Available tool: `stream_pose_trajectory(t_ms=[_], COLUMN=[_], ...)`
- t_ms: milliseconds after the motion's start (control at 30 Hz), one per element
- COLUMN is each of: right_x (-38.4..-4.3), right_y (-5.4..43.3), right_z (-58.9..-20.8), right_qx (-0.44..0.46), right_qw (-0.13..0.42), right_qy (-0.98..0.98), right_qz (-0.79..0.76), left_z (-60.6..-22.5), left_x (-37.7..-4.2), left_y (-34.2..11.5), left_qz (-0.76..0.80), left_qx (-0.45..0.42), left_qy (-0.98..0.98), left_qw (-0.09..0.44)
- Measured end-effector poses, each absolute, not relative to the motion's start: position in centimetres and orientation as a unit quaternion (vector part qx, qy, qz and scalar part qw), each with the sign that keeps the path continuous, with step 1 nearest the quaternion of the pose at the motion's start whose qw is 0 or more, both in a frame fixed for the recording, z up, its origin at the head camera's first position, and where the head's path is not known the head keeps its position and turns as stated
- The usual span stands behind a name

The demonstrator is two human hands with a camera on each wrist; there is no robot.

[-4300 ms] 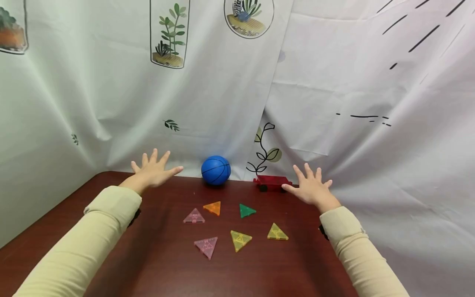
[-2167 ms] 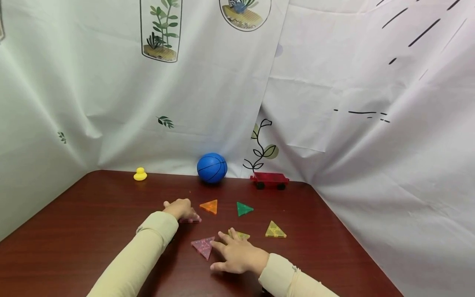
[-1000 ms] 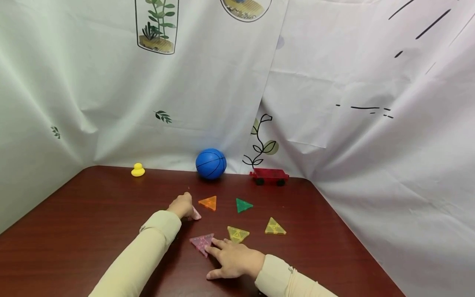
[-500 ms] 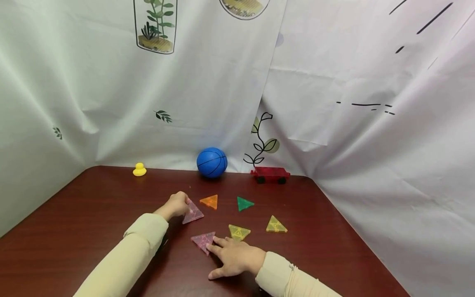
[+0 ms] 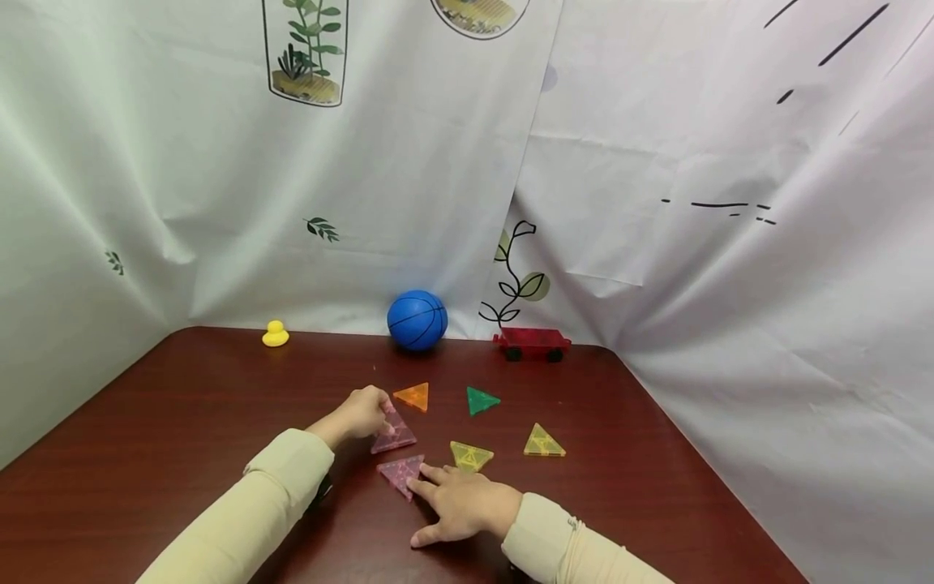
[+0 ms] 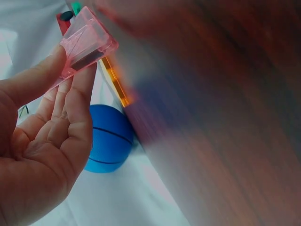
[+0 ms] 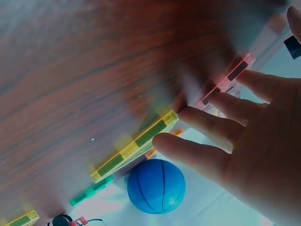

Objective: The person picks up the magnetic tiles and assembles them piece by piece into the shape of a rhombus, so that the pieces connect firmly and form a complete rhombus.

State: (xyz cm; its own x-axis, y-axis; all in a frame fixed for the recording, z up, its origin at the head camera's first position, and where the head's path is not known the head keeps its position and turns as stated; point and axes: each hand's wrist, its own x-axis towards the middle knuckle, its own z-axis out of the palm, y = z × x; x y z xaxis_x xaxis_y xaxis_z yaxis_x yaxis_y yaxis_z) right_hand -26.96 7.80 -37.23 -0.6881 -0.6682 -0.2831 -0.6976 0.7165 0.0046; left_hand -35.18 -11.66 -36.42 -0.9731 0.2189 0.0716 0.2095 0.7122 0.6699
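Note:
My left hand point(image 5: 359, 414) pinches a pink translucent triangular magnetic tile point(image 5: 394, 436) between thumb and fingers. In the left wrist view that pink tile point(image 6: 89, 40) is tilted above the tabletop. A second pink triangular tile point(image 5: 398, 470) lies just in front of it, and the two are close together. My right hand point(image 5: 467, 504) spreads its straight fingers low over the table. Its fingertips touch the edge of the second pink tile and reach up to a yellow triangular tile point(image 5: 470, 456). In the right wrist view this yellow tile point(image 7: 134, 147) sits at the index fingertip.
Farther back lie an orange triangle point(image 5: 416, 397) and a green triangle point(image 5: 481, 401); another yellow triangle point(image 5: 543, 442) is at the right. Along the back edge stand a yellow duck point(image 5: 275, 334), a blue ball point(image 5: 417, 320) and a red wheeled car base point(image 5: 534, 342), before a white curtain point(image 5: 409, 162).
Both hands have come down from the air. The left has taken hold of the far pink tile, turned it and moved it right, towards the near one. The right has barely moved lately.

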Motion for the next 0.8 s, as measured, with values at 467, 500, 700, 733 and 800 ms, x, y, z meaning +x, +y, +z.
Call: stream_pose_trajectory(t_ms=[467,500,700,733,800], right_x=[-26.8,-26.8,-26.9,-26.9,-26.9], right_y=[7.8,7.8,7.8,7.8,7.7], right_z=[-37.3,-37.3,-37.2,-37.2,-37.2], right_qx=[-0.363,-0.362,-0.360,-0.360,-0.361], right_qw=[0.123,0.123,0.124,0.124,0.124], right_qy=[0.922,0.922,0.923,0.923,0.922], right_qz=[0.058,0.057,0.058,0.059,0.060], left_z=[-36.5,-36.5,-36.0,-35.9,-35.6], left_x=[-34.2,-34.2,-33.9,-33.8,-33.8], left_y=[-10.6,-10.5,-10.5,-10.5,-10.6], left_qz=[0.351,0.347,0.341,0.344,0.353], left_qx=[0.139,0.143,0.162,0.164,0.166], left_qy=[0.926,0.927,0.926,0.924,0.920], left_qw=[0.018,0.016,0.019,0.025,0.039])
